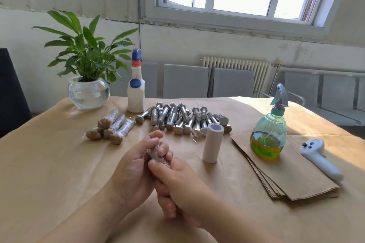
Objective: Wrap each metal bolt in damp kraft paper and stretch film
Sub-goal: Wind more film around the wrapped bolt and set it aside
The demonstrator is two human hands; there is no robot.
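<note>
Both hands meet at the table's centre around one wrapped bolt (pixel 157 155), brown paper under shiny film. My left hand (pixel 136 165) curls round it from the left. My right hand (pixel 177 181) grips it from below and right, thumb pressed on the film. Most of the bolt is hidden by fingers. A heap of bare metal bolts (pixel 181 118) lies behind. Several finished wrapped bolts (pixel 111 127) lie to the left of the heap. A white roll of stretch film (pixel 213 143) stands upright to the right of my hands. Kraft paper sheets (pixel 286 171) are stacked at the right.
A green spray bottle (pixel 268 134) stands on the paper stack, with a white handheld controller (pixel 321 158) beside it. A white bottle with blue cap (pixel 136 89) and a potted plant in a glass bowl (pixel 87 89) stand at the back left. Brown paper covers the table (pixel 49 163).
</note>
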